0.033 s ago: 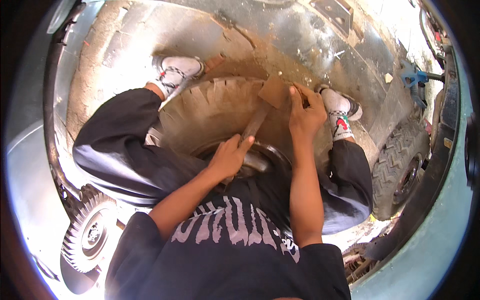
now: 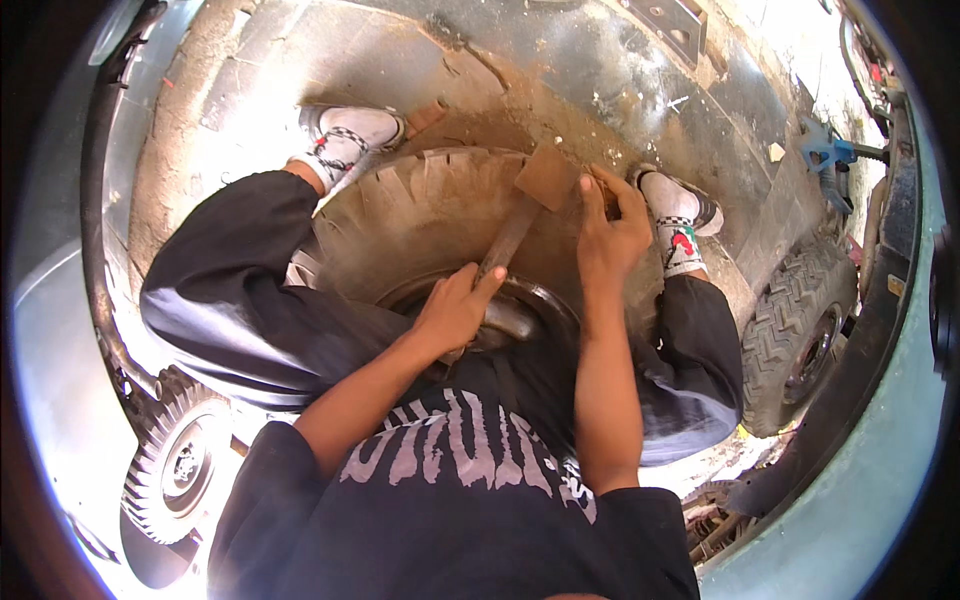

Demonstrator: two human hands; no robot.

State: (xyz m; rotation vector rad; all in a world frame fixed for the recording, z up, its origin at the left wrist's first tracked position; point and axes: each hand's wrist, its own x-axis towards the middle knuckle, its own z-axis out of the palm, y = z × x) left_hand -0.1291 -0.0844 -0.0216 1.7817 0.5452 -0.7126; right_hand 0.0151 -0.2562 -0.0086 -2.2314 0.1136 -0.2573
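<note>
A large, dusty tyre [image 2: 400, 215] lies between my legs, with its metal rim [image 2: 515, 310] close to my lap. My left hand [image 2: 455, 312] is closed round the shaft of a hammer [image 2: 510, 235]. Its brown, square-looking head [image 2: 547, 178] is over the far tread edge of the tyre. Just right of the hammer head, my right hand [image 2: 612, 235] has its fingers bent in a pinch at the tyre's far right edge. Whatever lies between those fingers is too small and too hidden to name.
My shoes rest on either side of the tyre, the left [image 2: 360, 128] and the right [image 2: 678, 200]. A treaded wheel [image 2: 795, 335] stands at right, near a blue metal stand [image 2: 828, 155]. Another wheel [image 2: 185, 465] is at lower left. A metal bracket [image 2: 672, 25] lies at the far side.
</note>
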